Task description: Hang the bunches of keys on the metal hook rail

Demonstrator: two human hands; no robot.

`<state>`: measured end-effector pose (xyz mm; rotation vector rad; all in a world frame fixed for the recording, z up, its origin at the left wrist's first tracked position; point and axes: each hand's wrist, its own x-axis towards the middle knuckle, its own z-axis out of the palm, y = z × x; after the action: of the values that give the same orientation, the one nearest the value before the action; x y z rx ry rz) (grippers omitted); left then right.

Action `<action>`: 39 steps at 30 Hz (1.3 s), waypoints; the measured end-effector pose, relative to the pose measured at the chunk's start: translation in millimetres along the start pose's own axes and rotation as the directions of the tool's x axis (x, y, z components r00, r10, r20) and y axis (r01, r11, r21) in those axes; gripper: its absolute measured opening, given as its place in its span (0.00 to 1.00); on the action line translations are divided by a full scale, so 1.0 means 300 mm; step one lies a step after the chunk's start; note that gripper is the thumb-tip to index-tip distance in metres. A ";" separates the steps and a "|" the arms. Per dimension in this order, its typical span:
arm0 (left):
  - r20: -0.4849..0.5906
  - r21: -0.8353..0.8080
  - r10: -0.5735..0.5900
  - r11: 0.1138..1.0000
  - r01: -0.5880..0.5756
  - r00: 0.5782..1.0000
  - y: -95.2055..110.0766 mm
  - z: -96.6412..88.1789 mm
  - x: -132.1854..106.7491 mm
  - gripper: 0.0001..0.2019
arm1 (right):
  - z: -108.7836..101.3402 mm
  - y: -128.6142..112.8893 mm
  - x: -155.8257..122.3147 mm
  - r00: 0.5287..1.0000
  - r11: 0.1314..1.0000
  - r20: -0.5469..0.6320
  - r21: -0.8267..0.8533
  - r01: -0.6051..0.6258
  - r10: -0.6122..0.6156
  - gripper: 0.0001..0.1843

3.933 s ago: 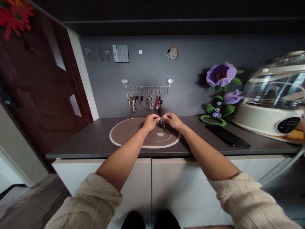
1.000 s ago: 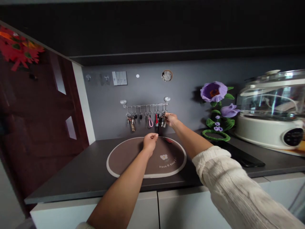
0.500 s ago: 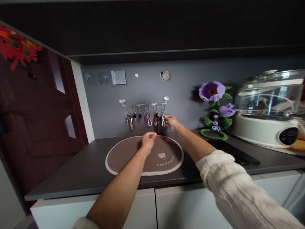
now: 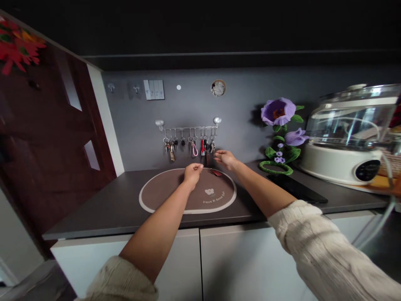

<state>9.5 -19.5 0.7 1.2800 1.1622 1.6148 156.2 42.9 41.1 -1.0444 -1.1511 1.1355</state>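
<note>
A clear rail (image 4: 189,128) on the grey wall carries several hooks with key bunches. My right hand (image 4: 226,159) is just right of and below the rightmost keys (image 4: 213,147), fingers stretched out and apart from them. My left hand (image 4: 192,174) is over the brown oval mat (image 4: 163,192), thumb and fingers pinched together; whatever is between them, if anything, cannot be made out. Near the left fingertips, a small dark red tag (image 4: 215,172) lies at the mat's back edge. A pink loop (image 4: 195,149) and a red key holder (image 4: 203,147) hang mid-rail.
Purple fabric flowers (image 4: 278,112) with a green ring base stand at right. A flat black object (image 4: 297,189) lies before them, and a white appliance with a clear top (image 4: 335,164) stands further right. A dark cabinet (image 4: 200,29) overhangs the counter (image 4: 103,207).
My right hand has come off the rightmost keys and its fingers have opened; those keys still hang on the hook. My left hand stays pinched over the mat. The camera view has shifted slightly.
</note>
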 end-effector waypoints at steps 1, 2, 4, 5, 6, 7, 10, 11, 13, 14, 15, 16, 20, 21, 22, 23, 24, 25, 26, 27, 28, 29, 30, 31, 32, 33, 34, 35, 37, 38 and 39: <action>0.001 0.006 0.000 1.000 0.000 1.000 -0.001 0.000 0.001 0.04 | -0.003 0.005 -0.010 1.000 1.000 0.011 -0.015 -0.004 0.004 0.05; 0.001 0.013 0.000 1.000 0.000 1.000 -0.002 0.000 0.001 0.04 | -0.006 0.011 -0.020 1.000 1.000 0.022 -0.029 -0.009 0.010 0.05; 0.004 0.025 0.003 1.000 -0.003 1.000 -0.005 -0.001 0.004 0.03 | -0.009 0.024 -0.040 0.999 0.998 0.035 -0.061 -0.021 0.023 0.05; 0.006 0.034 0.007 0.999 -0.007 1.000 -0.008 -0.001 0.005 0.03 | -0.009 0.032 -0.049 0.999 0.997 0.040 -0.081 -0.020 0.023 0.05; 0.008 0.045 0.012 0.999 -0.013 1.000 -0.010 -0.002 0.007 0.04 | -0.010 0.041 -0.058 0.999 0.995 0.048 -0.103 -0.011 0.016 0.05; 0.012 0.057 0.020 0.998 -0.021 1.000 -0.013 -0.002 0.010 0.04 | -0.010 0.051 -0.067 0.998 0.992 0.060 -0.128 0.004 0.003 0.05; 0.022 0.100 0.048 0.994 -0.050 0.999 -0.023 -0.005 0.017 0.04 | -0.016 0.084 -0.086 0.991 0.961 0.121 -0.260 0.093 -0.063 0.03; 0.025 0.115 0.055 0.992 -0.058 0.998 -0.027 -0.007 0.019 0.04 | -0.020 0.093 -0.091 0.984 0.930 0.148 -0.338 0.144 -0.099 0.03; 0.029 0.157 0.059 0.986 -0.063 0.998 -0.033 -0.010 0.022 0.04 | -0.030 0.105 -0.097 0.961 0.806 0.213 -0.529 0.266 -0.178 0.06; 0.031 0.183 0.057 0.981 -0.062 0.998 -0.036 -0.011 0.024 0.03 | -0.036 0.108 -0.099 0.946 0.717 0.247 -0.619 0.322 -0.212 0.07; 0.035 0.212 0.054 0.975 -0.060 0.998 -0.039 -0.013 0.025 0.04 | -0.041 0.110 -0.100 0.933 0.624 0.273 -0.693 0.361 -0.237 0.07; 0.041 0.239 0.051 0.969 -0.060 0.998 -0.042 -0.014 0.026 0.04 | -0.046 0.110 -0.099 0.924 0.544 0.287 -0.747 0.382 -0.254 0.08; 0.073 0.311 0.036 0.949 -0.057 0.997 -0.054 -0.016 0.029 0.05 | -0.055 0.111 -0.084 0.920 0.400 0.288 -0.835 0.378 -0.267 0.08; 0.080 0.321 0.031 0.946 -0.056 0.996 -0.057 -0.016 0.031 0.05 | -0.056 0.112 -0.079 0.919 0.390 0.293 -0.839 0.379 -0.264 0.08; 0.086 0.329 0.028 0.943 -0.055 0.996 -0.060 -0.016 0.032 0.06 | -0.056 0.114 -0.074 0.917 0.384 0.300 -0.840 0.384 -0.262 0.09; 0.091 0.337 0.028 0.940 -0.057 0.995 -0.064 -0.016 0.034 0.06 | -0.056 0.117 -0.069 0.914 0.380 0.311 -0.837 0.393 -0.261 0.09; 0.097 0.345 0.029 0.937 -0.061 0.995 -0.068 -0.016 0.036 0.06 | -0.055 0.119 -0.065 0.909 0.379 0.325 -0.831 0.407 -0.261 0.09; 0.105 0.355 0.033 0.932 -0.068 0.994 -0.072 -0.016 0.038 0.06 | -0.054 0.121 -0.061 0.903 0.382 0.342 -0.822 0.422 -0.260 0.09; 0.111 0.366 0.035 0.928 -0.074 0.993 -0.076 -0.017 0.041 0.06 | -0.053 0.123 -0.058 0.897 0.386 0.359 -0.813 0.436 -0.258 0.09; 0.116 0.379 0.038 0.922 -0.079 0.993 -0.080 -0.017 0.043 0.06 | -0.052 0.124 -0.056 0.892 0.391 0.375 -0.804 0.449 -0.252 0.09; 0.119 0.393 0.039 0.916 -0.083 0.992 -0.084 -0.018 0.046 0.06 | -0.051 0.125 -0.055 0.889 0.396 0.388 -0.797 0.456 -0.243 0.09; 0.120 0.404 0.040 0.911 -0.086 0.992 -0.088 -0.018 0.048 0.05 | -0.050 0.126 -0.054 0.888 0.400 0.395 -0.793 0.458 -0.234 0.09; 0.121 0.413 0.042 0.906 -0.088 0.992 -0.091 -0.019 0.050 0.05 | -0.049 0.126 -0.054 0.889 0.405 0.399 -0.792 0.457 -0.225 0.09; 0.122 0.419 0.042 0.904 -0.089 0.992 -0.093 -0.020 0.051 0.05 | -0.048 0.125 -0.054 0.891 0.411 0.400 -0.791 0.454 -0.215 0.09; 0.123 0.424 0.040 0.901 -0.089 0.992 -0.094 -0.021 0.051 0.05 | -0.046 0.124 -0.055 0.892 0.417 0.400 -0.789 0.451 -0.209 0.09; 0.124 0.427 0.038 0.900 -0.088 0.992 -0.094 -0.021 0.050 0.05 | -0.045 0.122 -0.057 0.893 0.423 0.399 -0.787 0.449 -0.206 0.09; 0.125 0.429 0.036 0.899 -0.087 0.992 -0.093 -0.022 0.049 0.05 | -0.044 0.120 -0.059 0.894 0.429 0.399 -0.784 0.449 -0.205 0.08; 0.126 0.432 0.036 0.898 -0.087 0.991 -0.091 -0.022 0.047 0.05 | -0.043 0.117 -0.062 0.894 0.435 0.399 -0.781 0.449 -0.205 0.08; 0.127 0.435 0.036 0.896 -0.088 0.991 -0.085 -0.022 0.042 0.05 | -0.041 0.111 -0.068 0.894 0.451 0.401 -0.772 0.448 -0.200 0.08; 0.127 0.435 0.036 0.896 -0.089 0.991 -0.083 -0.022 0.040 0.05 | -0.040 0.109 -0.070 0.894 0.465 0.404 -0.764 0.447 -0.195 0.07; 0.127 0.434 0.036 0.896 -0.088 0.991 -0.080 -0.022 0.038 0.05 | -0.039 0.107 -0.072 0.895 0.484 0.405 -0.754 0.443 -0.188 0.07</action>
<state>1.3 -2.9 -19.4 1.6869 1.4799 1.3393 163.1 25.6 5.3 -1.3081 -2.1407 0.3555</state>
